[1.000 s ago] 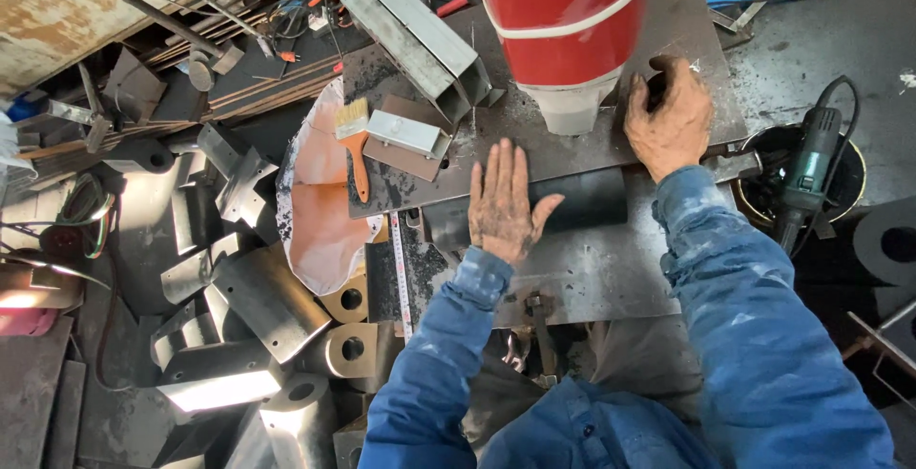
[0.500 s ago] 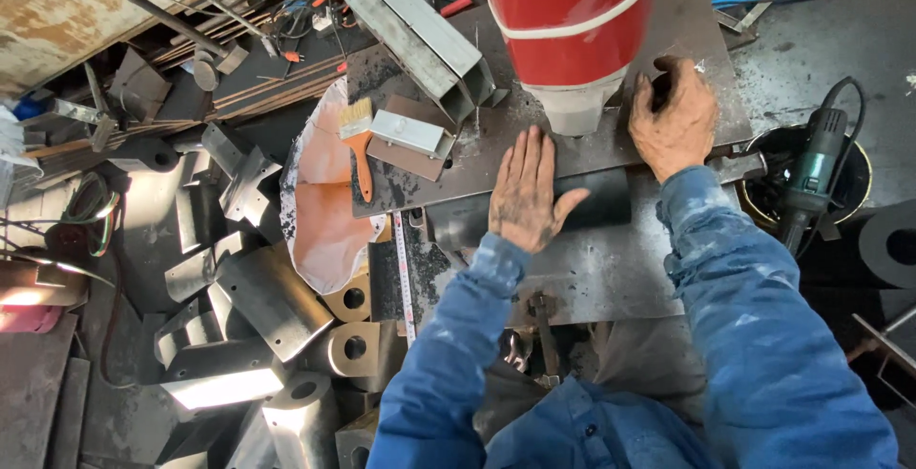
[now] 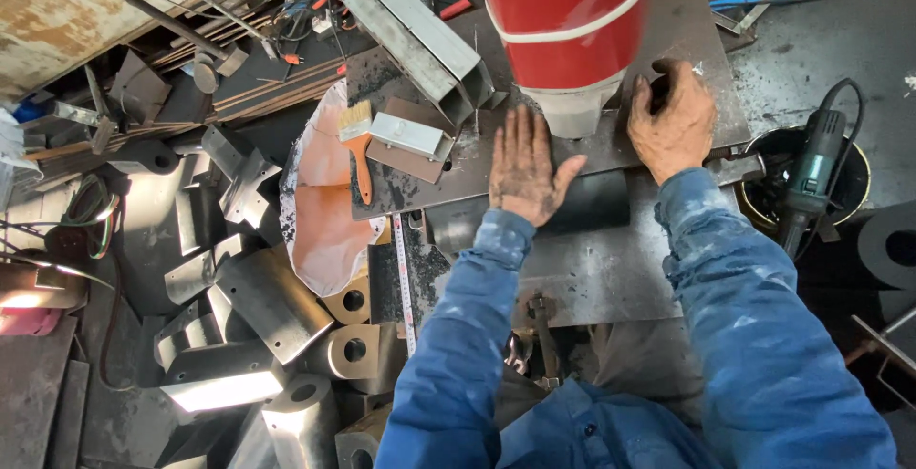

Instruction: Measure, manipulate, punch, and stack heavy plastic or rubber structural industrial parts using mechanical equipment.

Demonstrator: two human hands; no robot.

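Observation:
My left hand [image 3: 528, 168] lies flat with fingers spread on the steel work table [image 3: 611, 269], its palm over a dark curved metal piece [image 3: 596, 200] that rests at the table's middle. My right hand [image 3: 673, 121] is curled over a small dark object beside the base of a red and white tank-shaped body [image 3: 563, 16] that stands on the table's far side. What the right hand's fingers grip is hidden. Both arms wear blue, paint-flecked sleeves.
A paint brush with an orange handle [image 3: 358, 149] and a small flat metal plate [image 3: 405, 135] lie left of my hands, near square steel tubes [image 3: 420, 35]. An angle grinder [image 3: 811, 178] rests in a black bucket at right. Cut steel pieces [image 3: 248, 307] pile up at left.
My left hand has slid up and to the right along the table toward the red body. The right hand has stayed in place.

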